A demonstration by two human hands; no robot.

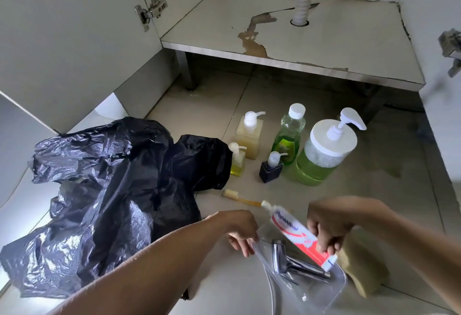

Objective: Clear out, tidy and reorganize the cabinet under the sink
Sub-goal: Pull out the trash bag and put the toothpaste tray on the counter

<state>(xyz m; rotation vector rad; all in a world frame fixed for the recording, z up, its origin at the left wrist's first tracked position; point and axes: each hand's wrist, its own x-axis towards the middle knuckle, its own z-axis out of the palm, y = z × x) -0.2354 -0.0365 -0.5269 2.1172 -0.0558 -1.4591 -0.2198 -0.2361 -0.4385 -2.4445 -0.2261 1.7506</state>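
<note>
Both forearms reached forward and down over the tiled floor (361, 155). The right hand (326, 227) was bent at the wrist, its fingers (333, 246) curled round the flat tail end of a red-and-white toothpaste tube (296, 233), whose cap pointed up and away toward a toothbrush (239, 198) lying on the floor. The left hand (243, 231) pinched the rim of a clear plastic bag (321, 287), which held a chrome tap (291, 259). The tube's tail sat just above the bag's mouth.
</note>
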